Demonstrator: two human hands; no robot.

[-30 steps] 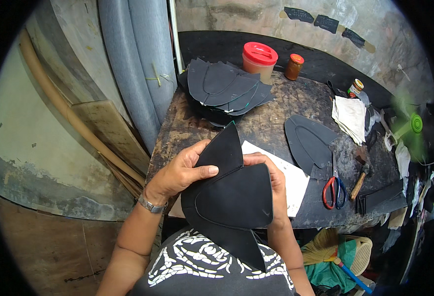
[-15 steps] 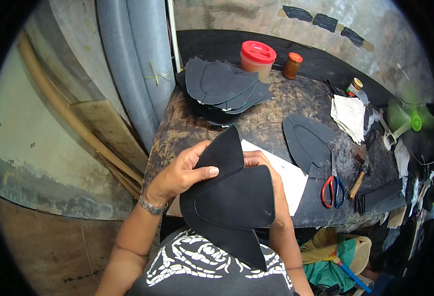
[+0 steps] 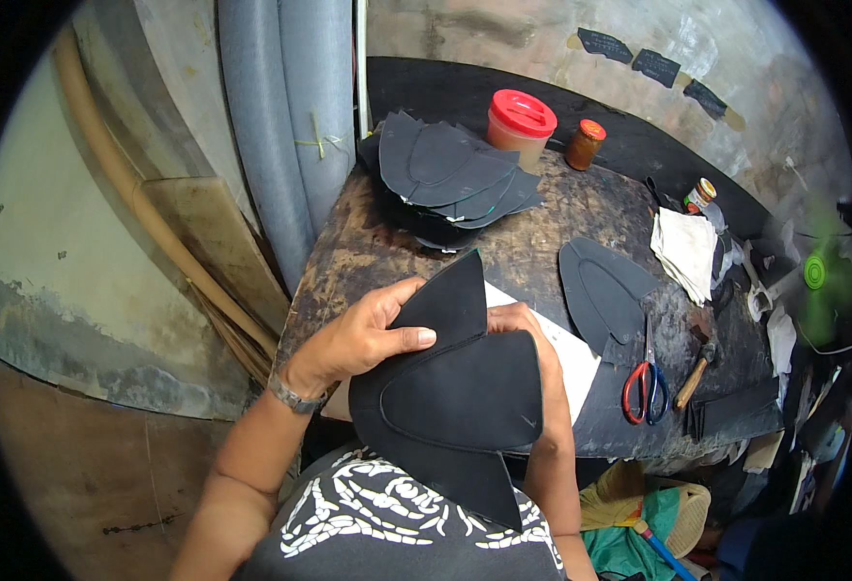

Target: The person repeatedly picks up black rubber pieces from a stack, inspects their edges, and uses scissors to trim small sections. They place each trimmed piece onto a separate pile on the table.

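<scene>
Both my hands hold a black cut piece of shoe upper material point(image 3: 455, 397) over the near edge of the worn work table point(image 3: 368, 252). My left hand point(image 3: 363, 334) grips its left side with the thumb lying across the top. My right hand point(image 3: 532, 334) is mostly behind the piece, fingers showing at its upper right edge. Under it on the table lies a white sheet point(image 3: 576, 353).
A pile of dark cut pieces point(image 3: 445, 179) sits at the table's far left. A red-lidded tub point(image 3: 520, 121) and an orange-capped jar point(image 3: 584, 143) stand behind. A flat dark piece point(image 3: 605, 290), red-handled scissors point(image 3: 644, 387), a hammer point(image 3: 694, 373) and folded white cloth point(image 3: 685, 247) lie right.
The black piece has turned slightly in my hands; my left thumb stays on top. Nothing on the table has moved.
</scene>
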